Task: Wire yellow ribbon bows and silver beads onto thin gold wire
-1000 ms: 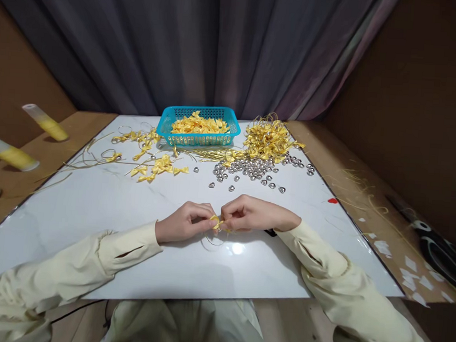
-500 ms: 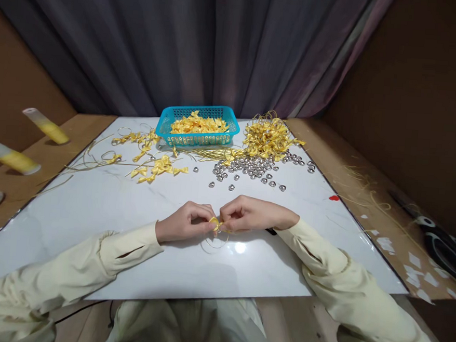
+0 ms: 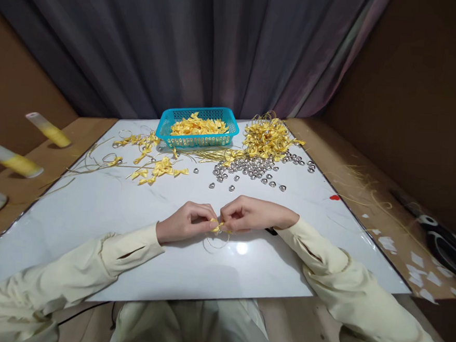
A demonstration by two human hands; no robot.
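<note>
My left hand [image 3: 189, 222] and my right hand [image 3: 248, 214] meet over the front middle of the white table. Both pinch a small yellow ribbon bow [image 3: 217, 226] between thumb and fingers, one at each side. A thin cord loop [image 3: 218, 247] hangs below the bow toward the table. Something small and shiny shows at the bow's middle, too small to make out. Beyond my hands lie many silver heart-shaped beads [image 3: 251, 166] and loose yellow bows [image 3: 161, 167].
A blue basket [image 3: 197, 140] of yellow bows stands at the back, beside a heap of corded bows [image 3: 267, 137]. Cords lie at left. Ribbon rolls [image 3: 21, 165] sit on the left ledge; black scissors [image 3: 447, 246] and white scraps [image 3: 387, 243] on the right.
The bow between my fingers has turned slightly and looks flatter, its loop still hanging below. My hands have stayed almost in place; the view has shifted a little.
</note>
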